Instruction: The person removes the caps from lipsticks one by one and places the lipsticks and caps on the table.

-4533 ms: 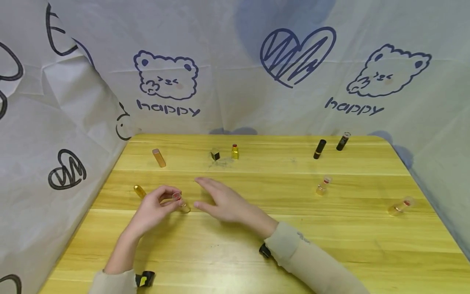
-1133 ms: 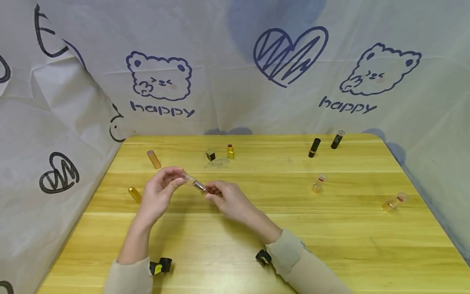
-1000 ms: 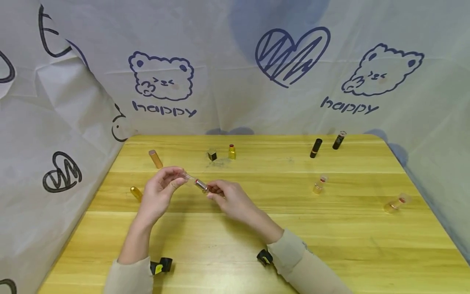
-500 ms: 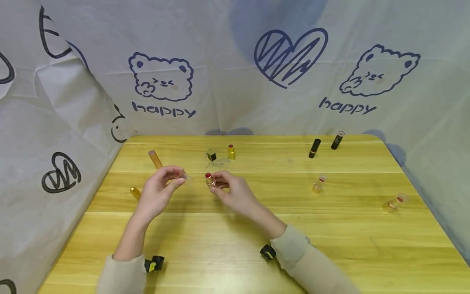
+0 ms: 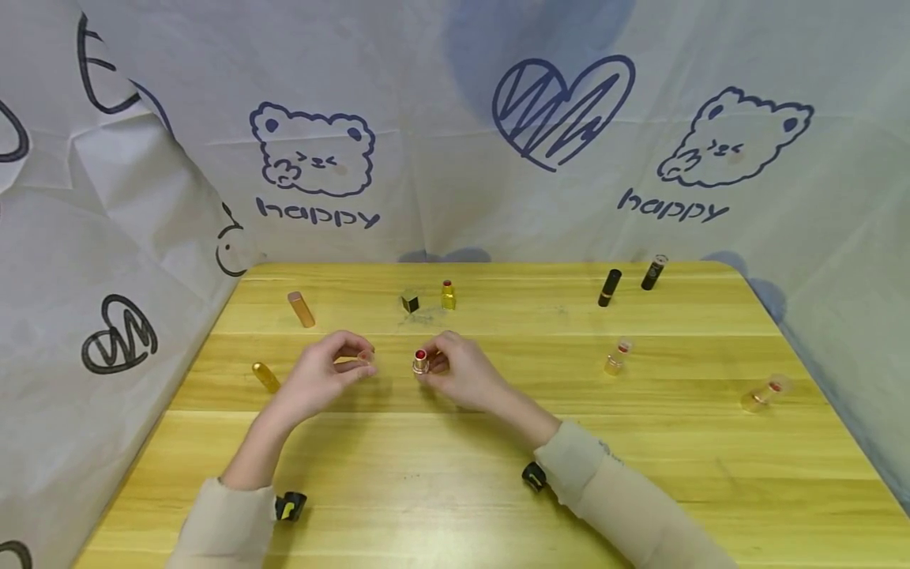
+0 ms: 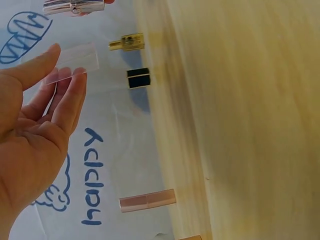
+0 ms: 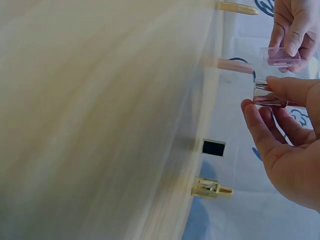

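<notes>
Partly covered, clear cap [image 6: 88, 57] in left hand [image 6: 36, 122]; left-wrist view crops lipstick [image 6: 70, 6].

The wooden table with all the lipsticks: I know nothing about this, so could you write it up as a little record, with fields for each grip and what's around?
Left grip: pinches a clear cap
Right grip: holds a red-tipped lipstick, uncapped
Cap and lipstick: apart
Left side: gold tube, rose-gold tube
Back middle: black cube-shaped piece, gold lipstick
Back right: plain black tube, black tube with a paler top
Right side: two clear-capped lipsticks
Backdrop: pale, with bear and heart drawings
</notes>
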